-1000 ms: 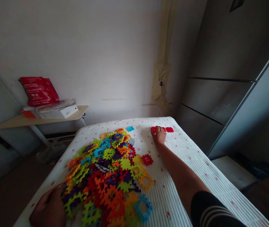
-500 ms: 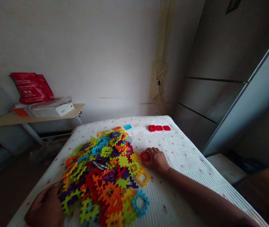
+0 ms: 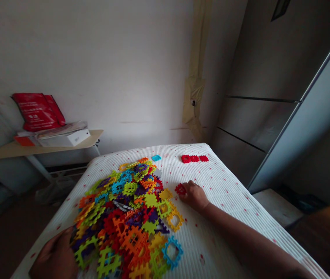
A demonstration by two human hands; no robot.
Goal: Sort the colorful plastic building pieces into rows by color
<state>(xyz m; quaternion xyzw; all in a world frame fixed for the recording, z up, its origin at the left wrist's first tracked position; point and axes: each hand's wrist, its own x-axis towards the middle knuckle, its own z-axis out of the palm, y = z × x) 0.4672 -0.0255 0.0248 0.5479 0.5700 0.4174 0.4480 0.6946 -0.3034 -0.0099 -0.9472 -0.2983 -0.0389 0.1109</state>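
My right hand (image 3: 194, 195) is closed on a red interlocking plastic tile (image 3: 180, 189) with toothed edges, just right of the pile, low over the white bed cover. At the left side of the big heap of coloured interlocking tiles (image 3: 133, 209) rests my left hand (image 3: 55, 254). Its fingers are dark and partly hidden against the tiles, so I cannot see whether they grip one. Along the heap's right side lie a yellow tile (image 3: 175, 219) with an opening and a blue tile (image 3: 172, 251). Farther back, a row of red tiles (image 3: 194, 158) lies on the cover.
A lone blue tile (image 3: 156, 157) lies near the far edge of the bed cover (image 3: 226, 228). To the left, a small table (image 3: 2, 152) carries a red bag (image 3: 38, 112) and a white box (image 3: 66, 138). A tall cabinet (image 3: 258, 77) stands on the right.
My right hand has shifted slightly right with the red tile, which now lies apart from the yellow tile beside it. My left hand has stayed at the heap's left side.
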